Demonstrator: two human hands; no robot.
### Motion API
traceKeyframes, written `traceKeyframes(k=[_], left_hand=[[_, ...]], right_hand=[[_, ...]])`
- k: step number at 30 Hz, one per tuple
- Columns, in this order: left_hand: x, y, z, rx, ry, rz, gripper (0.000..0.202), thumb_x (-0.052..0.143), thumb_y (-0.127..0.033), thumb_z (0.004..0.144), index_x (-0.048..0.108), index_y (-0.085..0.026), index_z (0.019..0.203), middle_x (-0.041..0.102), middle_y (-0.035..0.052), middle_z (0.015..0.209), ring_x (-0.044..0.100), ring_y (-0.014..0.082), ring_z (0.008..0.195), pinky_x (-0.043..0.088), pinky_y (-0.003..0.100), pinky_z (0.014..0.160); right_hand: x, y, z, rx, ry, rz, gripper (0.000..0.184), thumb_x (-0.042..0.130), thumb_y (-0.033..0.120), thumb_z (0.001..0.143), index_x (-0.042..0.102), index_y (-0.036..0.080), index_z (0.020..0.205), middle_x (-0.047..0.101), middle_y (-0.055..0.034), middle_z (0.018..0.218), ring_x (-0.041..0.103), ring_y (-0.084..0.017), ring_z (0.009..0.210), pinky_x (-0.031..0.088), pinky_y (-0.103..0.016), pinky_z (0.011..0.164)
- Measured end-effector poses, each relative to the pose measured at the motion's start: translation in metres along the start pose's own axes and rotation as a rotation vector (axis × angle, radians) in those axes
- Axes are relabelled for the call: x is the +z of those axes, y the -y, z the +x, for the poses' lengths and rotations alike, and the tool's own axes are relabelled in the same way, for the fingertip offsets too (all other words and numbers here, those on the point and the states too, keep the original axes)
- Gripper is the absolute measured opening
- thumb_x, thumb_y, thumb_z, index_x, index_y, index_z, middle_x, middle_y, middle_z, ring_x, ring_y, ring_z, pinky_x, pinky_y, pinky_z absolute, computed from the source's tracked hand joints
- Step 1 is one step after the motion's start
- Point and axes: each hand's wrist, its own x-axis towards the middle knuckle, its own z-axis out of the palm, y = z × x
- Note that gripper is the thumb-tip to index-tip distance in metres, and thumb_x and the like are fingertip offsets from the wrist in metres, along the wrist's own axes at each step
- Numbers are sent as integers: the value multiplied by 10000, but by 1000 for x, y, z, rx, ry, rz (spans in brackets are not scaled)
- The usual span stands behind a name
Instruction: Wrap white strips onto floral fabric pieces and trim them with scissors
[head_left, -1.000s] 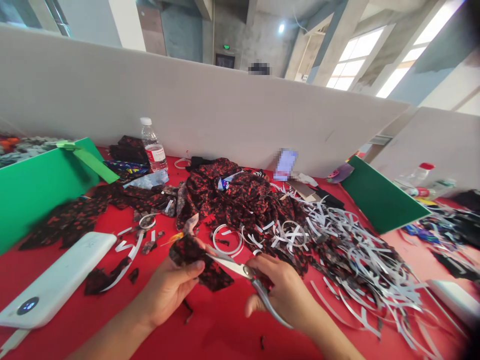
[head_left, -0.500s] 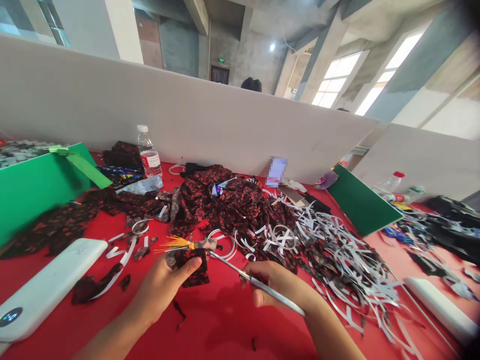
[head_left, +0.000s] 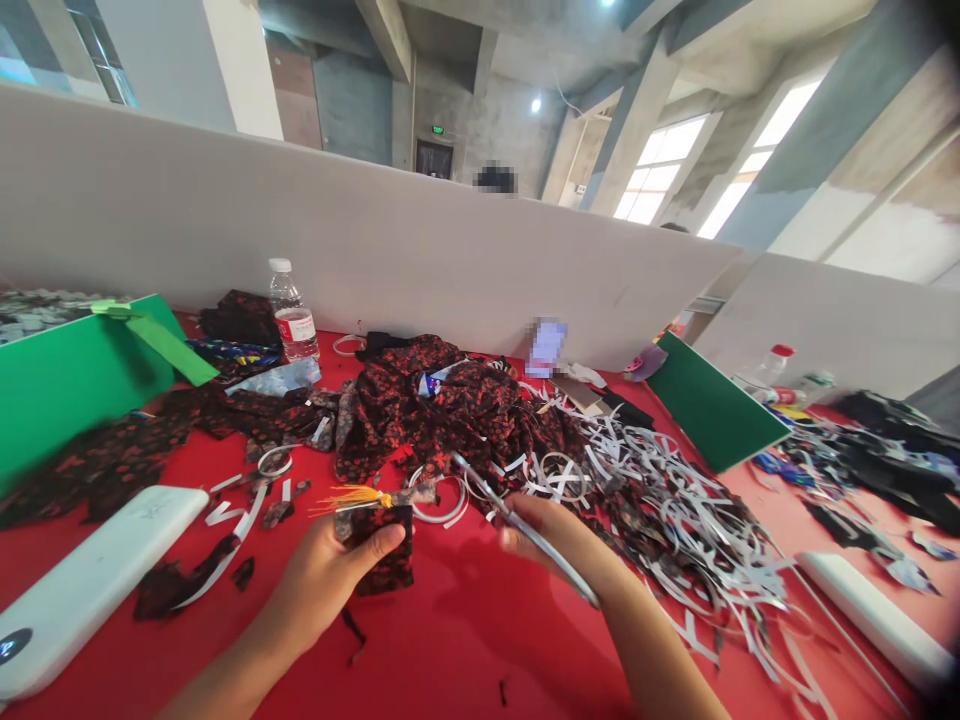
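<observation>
My left hand (head_left: 322, 575) pinches a small folded piece of dark red-patterned fabric (head_left: 386, 550) with a yellow tassel (head_left: 352, 497) sticking out at its top. My right hand (head_left: 559, 540) is closed around the handles of silver scissors (head_left: 517, 525); the blades point up and left, away from the fabric piece. Both hands hover low over the red table (head_left: 450, 640). Just beyond them lies a big heap of the same dark red fabric (head_left: 450, 410) and a white ring (head_left: 439, 500).
A white power bank (head_left: 90, 585) lies at the left front, another white device (head_left: 877, 620) at the right front. A water bottle (head_left: 292, 315) stands at the back. White strip offcuts (head_left: 697, 510) pile up on the right. Green boards (head_left: 67, 375) (head_left: 716, 410) and grey partitions border the table.
The scissors left the fabric piece and swung up and to the right. My left hand turned the piece upright, showing the yellow tassel. The camera view tilted slightly.
</observation>
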Motion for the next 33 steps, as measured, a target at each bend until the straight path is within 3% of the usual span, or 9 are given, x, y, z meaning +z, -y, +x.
traceKeyframes(k=[3,7,11,16,22,25,28,30,33], left_hand=[[6,2,0,-85,36,-131,157,753,-320,664,733,-212,776,742,1,724,655,198,706,477,229,636],[21,4,-4,-130,198,-120,295,735,-349,682,717,-191,931,755,31,824,660,225,824,477,253,705],[30,6,-7,-92,311,13,380,696,-416,705,681,-193,1013,746,38,949,642,258,947,467,317,825],[31,9,-4,-79,373,46,431,641,-450,747,644,-193,1094,737,40,1002,642,262,947,462,350,855],[32,15,10,-37,329,40,424,620,-472,755,641,-179,1061,738,45,961,637,256,965,458,343,854],[28,14,24,63,280,149,381,564,-522,771,664,-182,910,733,37,826,663,247,855,493,333,763],[18,12,39,204,137,281,378,554,-569,746,619,-198,720,663,15,655,645,247,767,492,324,688],[13,10,44,272,90,289,377,536,-581,750,616,-214,788,676,27,770,623,243,859,476,334,778],[11,8,43,320,173,284,371,516,-555,778,649,-241,926,695,43,966,604,235,970,450,332,873]], right_hand=[[18,-3,9,-2,-279,238,398,640,532,752,492,197,907,544,10,754,524,-138,670,408,-241,602],[44,10,13,-132,-241,593,475,752,433,680,452,230,986,589,-50,1016,579,-206,952,451,-333,840],[56,26,11,-132,-175,644,401,791,340,631,506,210,882,586,-2,854,573,-177,823,454,-307,768],[66,31,15,-79,-260,676,257,694,146,636,535,210,826,537,63,705,500,-116,675,403,-240,680],[74,35,38,-107,-331,750,258,634,90,583,553,190,806,562,59,706,491,-109,648,382,-215,626],[74,29,49,-109,-384,767,251,622,137,612,519,203,832,525,75,674,454,-95,593,357,-203,581],[73,20,51,-122,-396,778,261,612,148,615,504,207,844,507,78,666,438,-93,596,343,-198,582],[72,17,48,-126,-364,772,255,621,138,605,521,200,831,501,76,651,436,-96,601,337,-198,582],[69,17,42,-132,-298,765,254,652,138,587,549,195,812,530,61,689,462,-109,644,354,-207,621]])
